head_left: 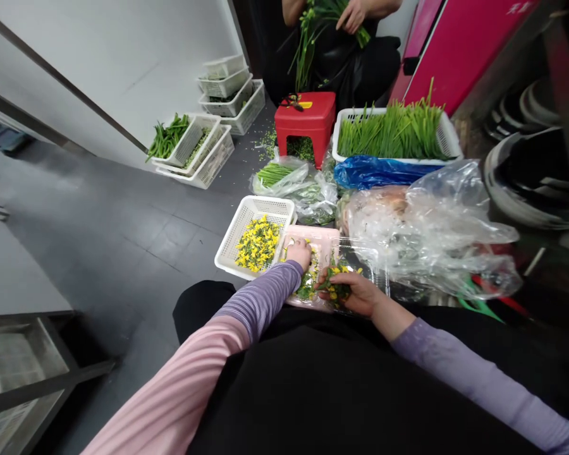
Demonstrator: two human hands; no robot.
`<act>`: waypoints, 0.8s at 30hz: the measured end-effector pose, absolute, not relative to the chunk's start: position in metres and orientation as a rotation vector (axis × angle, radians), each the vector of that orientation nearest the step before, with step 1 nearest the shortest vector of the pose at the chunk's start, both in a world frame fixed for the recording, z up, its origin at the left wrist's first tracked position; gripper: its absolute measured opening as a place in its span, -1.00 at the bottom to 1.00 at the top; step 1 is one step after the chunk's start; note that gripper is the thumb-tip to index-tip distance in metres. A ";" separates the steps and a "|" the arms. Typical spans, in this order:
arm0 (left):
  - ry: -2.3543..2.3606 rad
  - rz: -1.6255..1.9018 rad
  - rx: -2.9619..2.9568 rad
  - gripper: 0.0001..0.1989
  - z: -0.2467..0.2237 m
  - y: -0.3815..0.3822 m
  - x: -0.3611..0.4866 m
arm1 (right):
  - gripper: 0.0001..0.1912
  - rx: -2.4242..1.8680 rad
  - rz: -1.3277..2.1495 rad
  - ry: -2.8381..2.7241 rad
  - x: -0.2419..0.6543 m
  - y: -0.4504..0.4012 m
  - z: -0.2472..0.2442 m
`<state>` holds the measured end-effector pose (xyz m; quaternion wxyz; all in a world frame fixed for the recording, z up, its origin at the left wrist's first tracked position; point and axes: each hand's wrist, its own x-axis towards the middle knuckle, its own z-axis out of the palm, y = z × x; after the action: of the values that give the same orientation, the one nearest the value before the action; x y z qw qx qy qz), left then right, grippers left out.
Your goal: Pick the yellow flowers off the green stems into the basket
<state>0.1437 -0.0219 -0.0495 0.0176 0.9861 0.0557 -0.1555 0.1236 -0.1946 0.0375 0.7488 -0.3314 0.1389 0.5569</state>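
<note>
My right hand (pixel 361 293) is closed round a small bunch of yellow-flowered greens (pixel 337 285), held over the right side of a pink tray (pixel 330 236). Over the tray's upper left part is my left hand (pixel 299 253), its fingers curled together; what they pinch, if anything, is hidden. Loose green and yellow bits (pixel 307 285) lie in the tray below both hands. Against the tray's left side stands a white perforated basket (pixel 227 253) with a heap of yellow flowers (pixel 258 243) in it.
Clear plastic bags (pixel 422 234) and a blue bag (pixel 384 172) lie ahead to the right. Behind them stands a white basket of green stalks (pixel 393 136), near a red stool (pixel 308 117) with scissors on it. Another person's hand (pixel 353 16) holds long greens. Stacked baskets (pixel 194 155) stand left.
</note>
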 end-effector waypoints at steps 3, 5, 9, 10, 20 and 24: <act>0.195 -0.447 2.963 -0.72 -0.045 -0.017 0.135 | -0.89 -0.742 1.194 0.339 0.126 -0.194 0.037; 0.259 -0.372 2.881 -0.74 -0.036 -0.010 0.129 | -0.88 -0.785 1.166 0.370 0.128 -0.192 0.033; 0.378 -0.263 2.561 -0.78 -0.011 0.002 0.117 | -0.92 -0.886 1.055 0.445 0.130 -0.185 0.022; 0.400 -0.271 2.422 -0.77 -0.005 0.003 0.114 | -0.93 -0.891 1.030 0.453 0.131 -0.183 0.019; 0.464 -0.301 1.232 -0.76 0.039 -0.007 0.071 | -0.71 -1.068 1.045 0.061 0.123 -0.160 0.014; 0.499 -0.300 1.158 -0.77 0.048 -0.017 0.068 | -0.65 -1.087 1.097 -0.024 0.116 -0.159 0.015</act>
<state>0.0679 -0.0169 0.0481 0.7973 0.5393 0.2324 -0.1396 0.1163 -0.1589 0.0154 0.7161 -0.4912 -0.0110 0.4958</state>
